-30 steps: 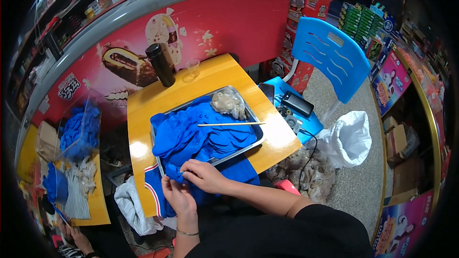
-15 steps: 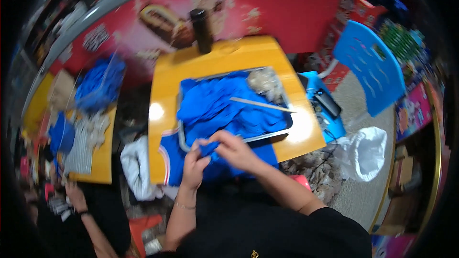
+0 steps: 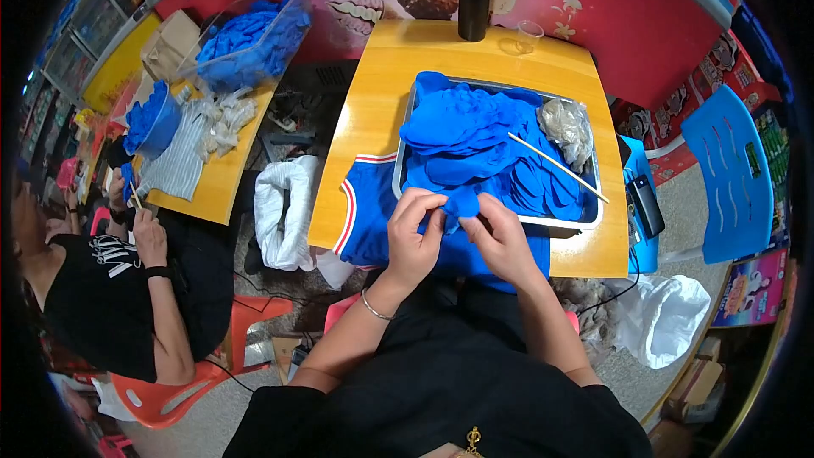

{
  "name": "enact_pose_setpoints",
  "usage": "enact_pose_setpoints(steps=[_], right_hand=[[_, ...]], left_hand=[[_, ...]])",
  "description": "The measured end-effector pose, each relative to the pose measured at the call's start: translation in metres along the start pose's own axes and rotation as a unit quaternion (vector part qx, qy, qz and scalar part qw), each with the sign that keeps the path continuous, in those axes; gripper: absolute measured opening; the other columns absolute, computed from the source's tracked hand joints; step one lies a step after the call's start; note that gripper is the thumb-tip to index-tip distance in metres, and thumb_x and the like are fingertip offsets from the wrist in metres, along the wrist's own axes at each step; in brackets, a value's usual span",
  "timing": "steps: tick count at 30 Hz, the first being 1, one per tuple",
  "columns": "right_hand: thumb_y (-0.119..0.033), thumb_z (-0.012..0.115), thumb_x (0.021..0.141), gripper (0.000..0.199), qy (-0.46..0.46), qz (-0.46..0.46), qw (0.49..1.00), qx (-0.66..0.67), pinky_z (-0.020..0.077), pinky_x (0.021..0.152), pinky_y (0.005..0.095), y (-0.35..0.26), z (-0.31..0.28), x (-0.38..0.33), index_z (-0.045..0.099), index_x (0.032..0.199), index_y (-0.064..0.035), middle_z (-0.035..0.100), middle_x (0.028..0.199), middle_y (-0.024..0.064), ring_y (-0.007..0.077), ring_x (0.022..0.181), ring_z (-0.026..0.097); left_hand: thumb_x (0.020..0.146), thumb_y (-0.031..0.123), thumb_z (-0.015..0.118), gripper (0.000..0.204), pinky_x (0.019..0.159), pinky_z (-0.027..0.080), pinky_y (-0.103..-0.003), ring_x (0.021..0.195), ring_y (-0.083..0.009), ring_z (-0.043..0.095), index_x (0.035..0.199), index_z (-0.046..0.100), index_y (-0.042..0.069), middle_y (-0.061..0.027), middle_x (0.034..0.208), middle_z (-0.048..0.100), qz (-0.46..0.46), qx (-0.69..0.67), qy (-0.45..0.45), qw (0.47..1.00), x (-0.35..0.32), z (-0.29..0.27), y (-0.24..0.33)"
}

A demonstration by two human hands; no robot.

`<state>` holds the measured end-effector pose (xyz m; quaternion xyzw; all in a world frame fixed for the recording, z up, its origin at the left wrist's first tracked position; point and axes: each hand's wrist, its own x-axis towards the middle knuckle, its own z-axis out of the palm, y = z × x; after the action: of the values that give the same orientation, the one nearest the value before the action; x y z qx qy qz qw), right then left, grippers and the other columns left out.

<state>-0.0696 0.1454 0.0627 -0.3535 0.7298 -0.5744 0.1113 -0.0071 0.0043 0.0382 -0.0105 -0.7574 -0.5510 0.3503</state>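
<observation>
My left hand (image 3: 415, 236) and my right hand (image 3: 500, 242) pinch a small blue fabric piece (image 3: 462, 202) between their fingertips, one at each side. The hands are just in front of a metal tray (image 3: 555, 223) heaped with thin, flat blue fabric pieces (image 3: 466, 131). A slim light stick (image 3: 555, 166) lies slantwise over the pile and the tray's right rim. In the tray's far right corner sits a clear bag (image 3: 566, 129) with something beige inside. Below my hands, a blue garment with red and white trim (image 3: 369, 208) covers the near edge of the table.
The yellow table (image 3: 398, 47) holds a black bottle (image 3: 475, 0) and a clear cup (image 3: 529, 36) at its far side. A blue chair (image 3: 727, 174) and a white sack (image 3: 666, 314) stand right. At left, another person (image 3: 93, 297) works beside a bin of blue pieces (image 3: 254, 42).
The view has shifted, so the table sits further right and the co-worker shows more fully. My hands have drawn slightly apart, and the blue piece is now spread between my fingertips rather than bunched.
</observation>
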Motion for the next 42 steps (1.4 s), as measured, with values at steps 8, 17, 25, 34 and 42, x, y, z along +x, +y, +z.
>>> enact_pose_setpoints(steps=[8, 17, 25, 34, 42], right_hand=[[-0.003, 0.055, 0.084, 0.005, 0.098, -0.055, 0.991, -0.067, 0.0373, 0.056, 0.0245, 0.002, -0.001, 0.003, 0.055, 0.083, 0.0018, 0.049, 0.073, 0.0050, 0.0113, 0.064, 0.046], [-0.009, 0.055, 0.087, 0.010, -0.114, 0.053, 0.986, 0.111, 0.0380, 0.055, 0.0238, 0.005, -0.015, -0.003, 0.054, 0.084, -0.0003, 0.046, 0.072, 0.0025, 0.0093, 0.062, 0.046], [-0.003, 0.061, 0.079, 0.007, 0.092, -0.055, 0.992, -0.072, 0.0392, 0.055, 0.0304, -0.004, -0.006, 0.002, 0.057, 0.084, 0.0004, 0.052, 0.075, 0.0120, 0.0236, 0.062, 0.051], [-0.001, 0.060, 0.079, 0.007, 0.117, -0.120, 0.980, -0.107, 0.0427, 0.060, 0.0311, -0.014, 0.000, 0.006, 0.056, 0.084, 0.0010, 0.053, 0.076, 0.0124, 0.0252, 0.067, 0.054], [-0.009, 0.058, 0.083, 0.010, -0.023, 0.021, 0.996, 0.084, 0.0383, 0.058, 0.0286, -0.007, -0.011, -0.003, 0.054, 0.082, 0.0010, 0.051, 0.073, 0.0081, 0.0184, 0.063, 0.048]], left_hand=[[0.082, 0.004, 0.053, 0.013, 0.068, 0.035, -0.026, 0.073, -0.0146, 0.038, 0.076, 0.042, 0.001, -0.0057, 0.080, 0.040, -0.260, -0.321, -0.145, 0.899, -0.007, 0.002, -0.002], [0.074, -0.004, 0.055, 0.010, 0.075, 0.041, -0.025, 0.084, -0.0177, 0.051, 0.083, 0.057, 0.000, -0.0094, 0.085, 0.050, -0.150, -0.229, 0.022, 0.962, -0.002, 0.012, 0.011], [0.081, 0.001, 0.053, 0.009, 0.069, 0.038, -0.023, 0.078, -0.0119, 0.045, 0.090, 0.055, -0.001, -0.0041, 0.088, 0.048, -0.085, -0.079, -0.067, 0.991, 0.000, 0.003, 0.011], [0.084, 0.002, 0.051, 0.001, 0.075, 0.033, -0.020, 0.082, -0.0070, 0.041, 0.084, 0.051, 0.002, -0.0003, 0.092, 0.043, -0.217, -0.384, -0.152, 0.884, 0.003, -0.007, 0.004], [0.084, 0.002, 0.052, 0.002, 0.071, 0.036, -0.020, 0.080, -0.0047, 0.044, 0.082, 0.054, 0.002, 0.0006, 0.095, 0.047, -0.353, -0.440, -0.069, 0.823, -0.002, -0.006, 0.014]])
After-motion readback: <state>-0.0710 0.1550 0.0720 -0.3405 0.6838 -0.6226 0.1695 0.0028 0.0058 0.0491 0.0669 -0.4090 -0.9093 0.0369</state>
